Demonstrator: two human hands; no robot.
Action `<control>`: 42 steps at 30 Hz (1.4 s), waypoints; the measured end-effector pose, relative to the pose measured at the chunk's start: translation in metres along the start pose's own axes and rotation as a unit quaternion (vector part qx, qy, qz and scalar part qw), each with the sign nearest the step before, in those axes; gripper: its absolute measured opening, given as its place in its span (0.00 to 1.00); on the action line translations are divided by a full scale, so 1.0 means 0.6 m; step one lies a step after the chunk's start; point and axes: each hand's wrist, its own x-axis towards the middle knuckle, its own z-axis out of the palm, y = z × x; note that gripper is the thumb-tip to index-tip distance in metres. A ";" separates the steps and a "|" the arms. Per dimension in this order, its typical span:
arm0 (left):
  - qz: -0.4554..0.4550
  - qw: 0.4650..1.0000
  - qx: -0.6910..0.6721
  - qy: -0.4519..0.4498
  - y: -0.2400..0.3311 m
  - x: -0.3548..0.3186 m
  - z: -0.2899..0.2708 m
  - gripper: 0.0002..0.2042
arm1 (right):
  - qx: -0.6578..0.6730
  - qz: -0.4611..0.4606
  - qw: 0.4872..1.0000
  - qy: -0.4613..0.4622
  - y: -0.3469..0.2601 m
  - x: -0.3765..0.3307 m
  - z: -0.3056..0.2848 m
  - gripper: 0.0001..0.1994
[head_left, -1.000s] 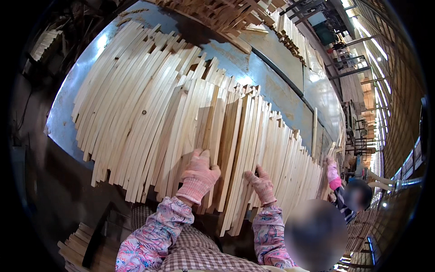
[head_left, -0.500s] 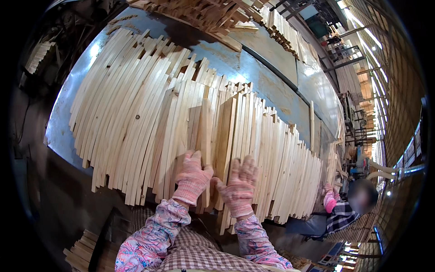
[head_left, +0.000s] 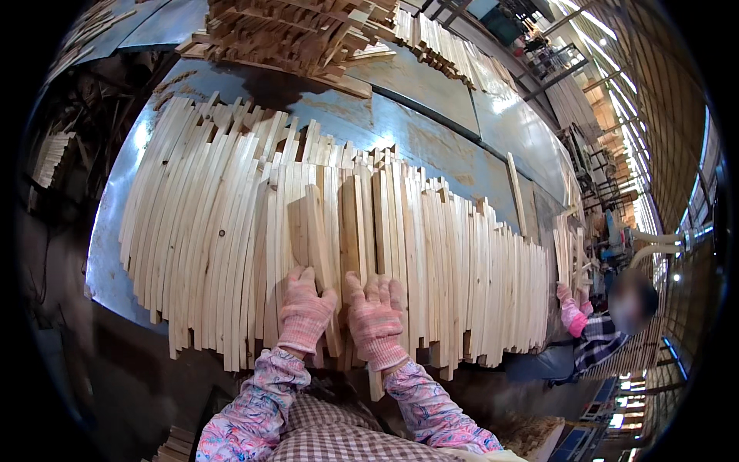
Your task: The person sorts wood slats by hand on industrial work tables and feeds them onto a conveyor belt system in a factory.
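Many pale wooden strips (head_left: 202, 223) lie side by side in a broad row. My left hand (head_left: 306, 309), in a pink knitted glove, is closed around a slightly raised wooden strip (head_left: 316, 223), thumb across it and fingers over the neighbouring strips. My right hand (head_left: 377, 319), gloved alike, rests palm down on the strips just right of a darker gap, its fingers stretched forward and the thumb on the left side. A strip end (head_left: 376, 386) juts toward me below the right palm. What lies under both palms is hidden.
The strips lie on a bluish metal table (head_left: 115, 239). Behind them rises a stack of brown wood pieces (head_left: 285, 35). One single strip (head_left: 516, 192) lies apart at the right. A co-worker in a checked top (head_left: 604, 339) handles wood at the right end.
The view has shifted, bringing more of the far stack into sight. My right hand has moved closer to the left, and its spread fingers have drawn together on the strips.
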 end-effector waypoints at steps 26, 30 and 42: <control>0.053 0.997 -0.046 0.035 -0.028 0.036 0.028 0.27 | 0.177 0.076 0.975 0.112 -0.009 -0.046 -0.063 0.34; 0.060 0.986 0.151 -0.041 0.040 0.021 0.034 0.24 | 0.317 0.176 0.923 0.126 0.045 -0.084 -0.077 0.32; -0.002 0.998 0.014 -0.063 0.090 -0.013 0.121 0.44 | 0.472 0.243 0.824 0.196 0.151 -0.160 -0.099 0.30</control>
